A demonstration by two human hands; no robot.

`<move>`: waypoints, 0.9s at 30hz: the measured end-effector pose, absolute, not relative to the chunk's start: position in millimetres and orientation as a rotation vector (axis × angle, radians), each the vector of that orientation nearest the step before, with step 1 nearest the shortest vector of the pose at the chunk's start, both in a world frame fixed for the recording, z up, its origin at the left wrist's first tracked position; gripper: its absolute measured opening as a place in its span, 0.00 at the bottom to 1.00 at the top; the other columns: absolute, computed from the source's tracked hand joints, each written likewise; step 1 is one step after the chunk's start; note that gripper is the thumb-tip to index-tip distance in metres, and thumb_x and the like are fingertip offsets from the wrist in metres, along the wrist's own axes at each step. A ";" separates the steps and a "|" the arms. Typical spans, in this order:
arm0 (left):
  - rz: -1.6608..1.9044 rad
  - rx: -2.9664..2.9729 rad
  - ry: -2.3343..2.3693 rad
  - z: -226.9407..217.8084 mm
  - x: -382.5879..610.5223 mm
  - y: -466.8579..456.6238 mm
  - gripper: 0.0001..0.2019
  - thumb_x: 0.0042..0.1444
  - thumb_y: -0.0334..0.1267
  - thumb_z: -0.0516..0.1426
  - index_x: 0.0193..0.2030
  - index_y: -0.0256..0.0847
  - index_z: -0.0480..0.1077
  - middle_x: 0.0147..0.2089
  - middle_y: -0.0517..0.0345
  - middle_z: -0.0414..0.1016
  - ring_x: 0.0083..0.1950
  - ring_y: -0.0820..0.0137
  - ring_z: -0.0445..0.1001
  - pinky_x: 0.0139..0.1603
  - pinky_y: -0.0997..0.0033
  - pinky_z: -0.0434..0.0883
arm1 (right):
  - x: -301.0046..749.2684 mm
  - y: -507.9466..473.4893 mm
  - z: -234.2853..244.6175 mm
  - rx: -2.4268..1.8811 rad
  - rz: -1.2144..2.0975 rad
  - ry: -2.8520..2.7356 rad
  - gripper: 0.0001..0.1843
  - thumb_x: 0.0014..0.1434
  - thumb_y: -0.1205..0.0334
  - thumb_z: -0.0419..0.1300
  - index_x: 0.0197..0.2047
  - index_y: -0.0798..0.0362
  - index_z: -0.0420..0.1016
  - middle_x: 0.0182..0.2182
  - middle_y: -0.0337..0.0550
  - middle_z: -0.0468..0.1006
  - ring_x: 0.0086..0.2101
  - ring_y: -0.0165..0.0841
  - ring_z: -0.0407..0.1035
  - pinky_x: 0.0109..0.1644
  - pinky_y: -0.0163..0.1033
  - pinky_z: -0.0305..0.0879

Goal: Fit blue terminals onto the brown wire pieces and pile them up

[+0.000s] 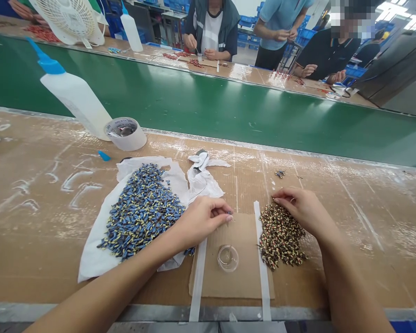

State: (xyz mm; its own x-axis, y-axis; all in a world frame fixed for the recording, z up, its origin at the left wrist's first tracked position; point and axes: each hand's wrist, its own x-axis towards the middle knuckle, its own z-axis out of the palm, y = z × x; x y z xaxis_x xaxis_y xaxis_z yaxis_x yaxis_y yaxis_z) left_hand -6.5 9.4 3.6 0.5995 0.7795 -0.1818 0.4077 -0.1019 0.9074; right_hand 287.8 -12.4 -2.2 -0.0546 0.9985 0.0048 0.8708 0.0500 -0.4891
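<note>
My left hand [201, 218] hovers over a taped-down cardboard pad [241, 277], fingers pinched on a small blue part at its fingertips. To its left a heap of small blue and yellow parts [142, 212] lies on a white sheet [93, 259]. My right hand [300, 208] rests on the top edge of a pile of dark brown and cream parts [280, 238], fingers curled together on the pile; what they hold is hidden. A small clear dish [228, 257] sits on the pad between the hands.
A white glue bottle with a blue nozzle [74, 95] and a tape roll [126, 133] stand at the back left. A green conveyor belt [208, 106] runs beyond the bench. Three people work across it. A white fan [71, 18] stands far left.
</note>
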 end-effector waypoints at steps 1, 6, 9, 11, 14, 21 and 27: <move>0.420 1.723 0.987 3.9 -6.3 9.2 0.08 0.56 0.36 0.57 0.37 0.36 0.76 0.31 0.56 0.76 0.33 0.71 0.71 0.34 0.73 0.67 | 285.8 -11.3 -3.8 -1.896 0.489 -1.985 0.10 0.58 0.59 0.57 0.35 0.50 0.79 0.32 0.44 0.81 0.31 0.37 0.74 0.36 0.43 0.68; 0.425 1.723 0.985 1.2 -7.3 8.7 0.08 0.57 0.36 0.57 0.38 0.36 0.76 0.32 0.55 0.77 0.33 0.71 0.72 0.34 0.73 0.67 | 278.9 -11.2 -4.2 -1.890 0.404 -2.009 0.08 0.57 0.60 0.57 0.31 0.53 0.76 0.31 0.45 0.79 0.31 0.38 0.72 0.35 0.43 0.66; 0.439 1.713 0.996 -0.5 -8.4 8.7 0.10 0.57 0.37 0.57 0.40 0.36 0.77 0.35 0.53 0.79 0.36 0.70 0.74 0.37 0.71 0.69 | 276.4 -13.3 -0.6 -1.816 0.539 -1.894 0.07 0.56 0.60 0.60 0.32 0.54 0.75 0.27 0.43 0.77 0.28 0.36 0.71 0.34 0.41 0.66; 0.452 1.698 1.008 -0.1 -8.8 8.5 0.10 0.57 0.37 0.57 0.43 0.36 0.77 0.39 0.51 0.80 0.39 0.68 0.75 0.40 0.69 0.71 | 273.6 -14.8 2.3 -1.726 0.632 -1.739 0.08 0.56 0.59 0.61 0.35 0.55 0.76 0.28 0.43 0.78 0.29 0.35 0.71 0.35 0.41 0.67; 0.486 1.701 1.013 2.7 -8.4 7.2 0.11 0.57 0.35 0.57 0.44 0.37 0.77 0.44 0.50 0.80 0.43 0.67 0.76 0.45 0.67 0.71 | 264.1 -17.8 7.0 -1.574 0.754 -1.562 0.11 0.59 0.57 0.61 0.42 0.54 0.77 0.35 0.46 0.79 0.35 0.34 0.72 0.38 0.40 0.68; 0.592 1.853 0.981 9.9 -3.7 0.8 0.09 0.59 0.32 0.56 0.43 0.37 0.77 0.39 0.53 0.79 0.38 0.70 0.75 0.40 0.70 0.71 | 220.2 -30.7 11.8 -1.396 1.175 -1.291 0.09 0.55 0.57 0.67 0.38 0.52 0.80 0.29 0.42 0.81 0.30 0.32 0.74 0.37 0.38 0.72; 0.718 2.119 0.882 7.5 -1.9 -0.4 0.08 0.61 0.30 0.55 0.43 0.34 0.76 0.34 0.55 0.77 0.34 0.71 0.72 0.37 0.72 0.67 | 195.0 -37.2 6.3 -1.307 1.198 -1.280 0.05 0.55 0.60 0.67 0.36 0.50 0.79 0.31 0.40 0.81 0.32 0.30 0.74 0.38 0.35 0.72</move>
State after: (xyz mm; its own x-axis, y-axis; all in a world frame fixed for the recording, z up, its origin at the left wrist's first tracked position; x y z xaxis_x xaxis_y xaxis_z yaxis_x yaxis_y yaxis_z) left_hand -1.9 -0.4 7.5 0.6110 0.7628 0.2115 0.3619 -0.5068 0.7824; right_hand 195.0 -37.2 6.3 -0.0138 0.9991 -0.0393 0.1048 -0.0376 -0.9938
